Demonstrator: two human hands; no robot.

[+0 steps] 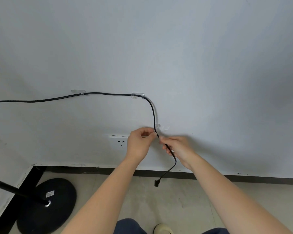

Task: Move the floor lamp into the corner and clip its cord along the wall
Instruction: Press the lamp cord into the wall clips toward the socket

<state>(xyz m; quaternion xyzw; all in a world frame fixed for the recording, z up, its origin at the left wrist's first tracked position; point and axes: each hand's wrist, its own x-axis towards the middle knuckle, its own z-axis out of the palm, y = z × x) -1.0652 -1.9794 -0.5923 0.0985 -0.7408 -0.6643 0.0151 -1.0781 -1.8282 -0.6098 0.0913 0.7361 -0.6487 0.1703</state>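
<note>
Cord [108, 94] on wall [176, 48], socket [120, 143] below, lamp base [46, 205] left.

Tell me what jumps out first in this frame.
The black cord running along the white wall, held by two clear clips, then bending down toward a third. Just below, at centre, both hands pinch it: left hand, right hand, with the plug dangling unplugged beside the socket. Lower left, the lamp base sits in the corner.

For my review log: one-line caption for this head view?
Both hands, left hand and right hand, hold the lamp cord at the third wall clip above the outlet.
</note>
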